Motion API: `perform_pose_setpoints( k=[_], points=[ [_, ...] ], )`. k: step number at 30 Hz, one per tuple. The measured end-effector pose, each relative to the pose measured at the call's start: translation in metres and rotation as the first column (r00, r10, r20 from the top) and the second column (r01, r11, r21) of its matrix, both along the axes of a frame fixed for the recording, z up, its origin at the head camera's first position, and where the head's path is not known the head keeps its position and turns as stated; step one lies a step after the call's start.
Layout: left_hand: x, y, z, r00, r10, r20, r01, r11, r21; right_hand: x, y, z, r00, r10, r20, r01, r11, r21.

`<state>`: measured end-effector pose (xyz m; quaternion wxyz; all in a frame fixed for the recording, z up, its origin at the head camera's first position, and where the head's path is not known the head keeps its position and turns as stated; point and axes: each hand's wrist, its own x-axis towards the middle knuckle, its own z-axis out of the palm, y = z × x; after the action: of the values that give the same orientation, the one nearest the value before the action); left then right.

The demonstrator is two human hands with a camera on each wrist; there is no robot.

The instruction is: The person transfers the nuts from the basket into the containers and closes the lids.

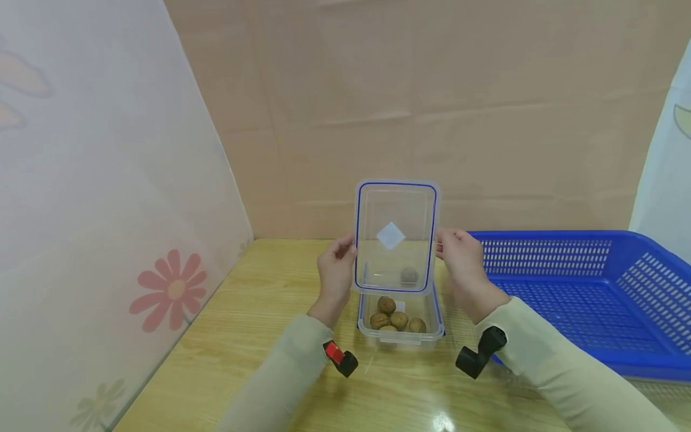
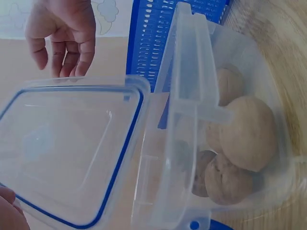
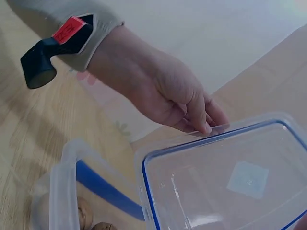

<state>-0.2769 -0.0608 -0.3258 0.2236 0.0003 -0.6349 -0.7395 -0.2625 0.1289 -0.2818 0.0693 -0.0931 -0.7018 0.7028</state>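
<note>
A clear rectangular lid point(image 1: 398, 207) with a blue seal and a pale square patch stands upright over the back of a clear plastic container point(image 1: 399, 336). Several walnuts point(image 1: 398, 320) lie inside that container, and another shows through the lid. My left hand point(image 1: 337, 264) pinches the lid's left edge between thumb and fingers. At the opposite edge is my right hand point(image 1: 463, 255). In the left wrist view, the fingertips of that right hand point(image 2: 67, 38) reach the lid's rim, with its thumb apart from it.
A large blue plastic basket point(image 1: 572, 306) stands on the right of the wooden table point(image 1: 259, 300). Brown sheeting point(image 1: 459, 108) hangs behind the table, and a white flower-printed sheet point(image 1: 119, 156) borders it on the left. Small black cameras point(image 1: 483, 351) sit on both wrists.
</note>
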Motion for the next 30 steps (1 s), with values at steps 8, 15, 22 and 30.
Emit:
perform_pose_setpoints(
  k=[8, 15, 22, 30],
  points=[
    [0.007, 0.004, 0.006, 0.996, -0.091, -0.02, 0.093, 0.99, 0.108, -0.002, 0.002, 0.009, 0.995, -0.097, 0.013, 0.097, 0.955, -0.281],
    [0.006, 0.003, 0.005, 0.986, -0.16, 0.038, 0.143, 0.95, 0.276, -0.002, 0.004, 0.005, 0.997, -0.083, -0.004, 0.078, 0.954, -0.29],
    [0.008, 0.004, 0.006, 0.977, -0.151, 0.153, 0.096, 0.943, 0.318, 0.0, 0.005, 0.0, 0.997, -0.056, -0.051, 0.041, 0.963, -0.266],
    [0.007, 0.004, 0.007, 0.972, -0.176, 0.157, 0.107, 0.922, 0.372, 0.0, 0.006, -0.004, 0.997, -0.059, -0.048, 0.041, 0.949, -0.312]
  ],
)
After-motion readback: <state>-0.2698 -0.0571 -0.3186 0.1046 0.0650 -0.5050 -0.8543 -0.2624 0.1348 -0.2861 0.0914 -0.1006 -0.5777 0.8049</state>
